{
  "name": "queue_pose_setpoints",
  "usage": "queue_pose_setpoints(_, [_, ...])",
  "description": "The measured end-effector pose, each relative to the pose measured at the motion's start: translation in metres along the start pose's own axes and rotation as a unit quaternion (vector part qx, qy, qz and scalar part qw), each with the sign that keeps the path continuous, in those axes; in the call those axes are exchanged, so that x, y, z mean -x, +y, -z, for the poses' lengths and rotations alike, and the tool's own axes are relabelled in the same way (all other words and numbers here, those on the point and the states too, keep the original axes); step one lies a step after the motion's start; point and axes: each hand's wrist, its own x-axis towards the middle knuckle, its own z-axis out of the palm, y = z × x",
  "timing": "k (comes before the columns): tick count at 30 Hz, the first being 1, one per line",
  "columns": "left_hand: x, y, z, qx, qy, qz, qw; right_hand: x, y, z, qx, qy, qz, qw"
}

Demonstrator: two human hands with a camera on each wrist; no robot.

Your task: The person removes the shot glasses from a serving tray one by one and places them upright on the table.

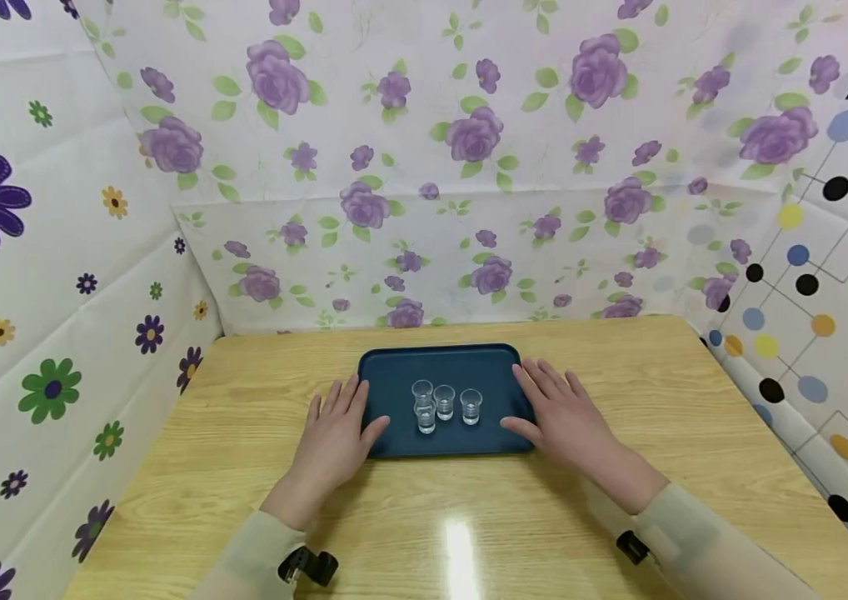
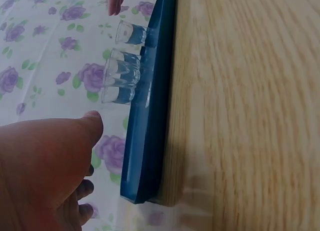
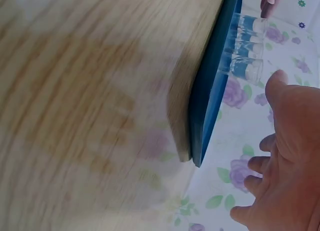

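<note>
Dark-blue rimmed tray [image 1: 445,363], four clear glasses [image 1: 444,404], left grip [image 1: 334,440], right grip [image 1: 565,414] (both outstretched)

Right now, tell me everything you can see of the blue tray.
The tray is dark blue, rectangular with rounded corners and a low raised rim, and looks like plastic. It lies flat on the wood-grain table, four small clear cups standing on it. The left hand and right hand are at its short ends; whether they touch it is unclear.
</note>
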Motion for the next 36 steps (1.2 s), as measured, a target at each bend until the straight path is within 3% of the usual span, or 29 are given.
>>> queue_pose_setpoints(18, [-0.005,-0.012,-0.01,0.0,-0.021,0.012,0.9997,-0.007,0.005,-0.009,-0.034,-0.072,0.006,0.997])
queue_pose_setpoints(25, [-0.004,-0.015,-0.012,0.007,-0.029,0.017,0.9994,-0.011,0.004,-0.012,-0.095,-0.058,0.027,0.993])
queue_pose_setpoints(36, [-0.002,-0.018,-0.016,0.007,-0.033,0.026,0.9991,-0.021,-0.008,-0.01,-0.134,-0.045,0.027,0.99])
